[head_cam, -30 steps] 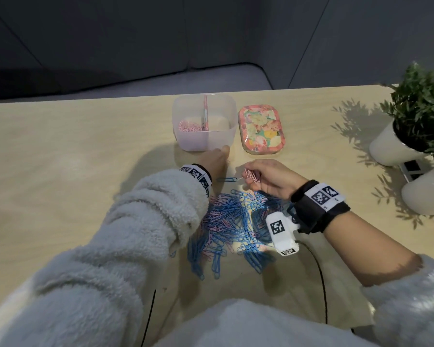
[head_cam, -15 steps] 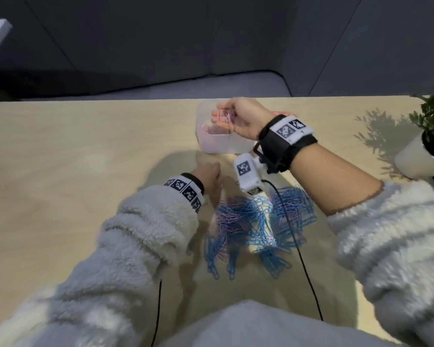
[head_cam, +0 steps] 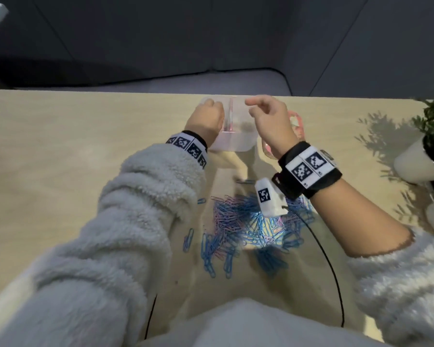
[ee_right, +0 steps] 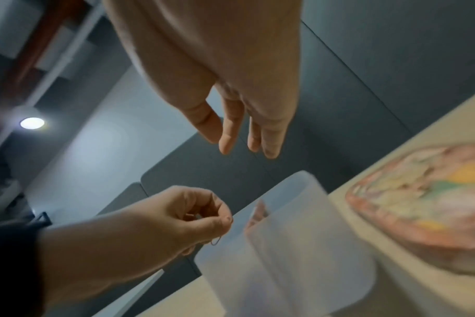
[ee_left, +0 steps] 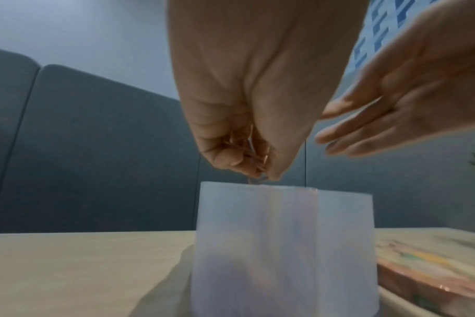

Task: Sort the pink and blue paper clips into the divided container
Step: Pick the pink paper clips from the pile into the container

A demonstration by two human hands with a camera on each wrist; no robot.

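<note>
L hand [ee_left: 247, 133] is pinching a few thin pink wire paper clips [ee_left: 255, 163] just above the left compartment of the translucent plastic divided container [head_cam: 236, 144], having come up from the table since 0.5 s ago. R hand [head_cam: 268, 121], which was carrying pink clips over the container then, is now hanging loose-fingered and empty, so its batch has prob. dropped in. The mixed blue/pink clip pile [head_cam: 251, 229] is lying on the table near the person, so lots is left.
</note>
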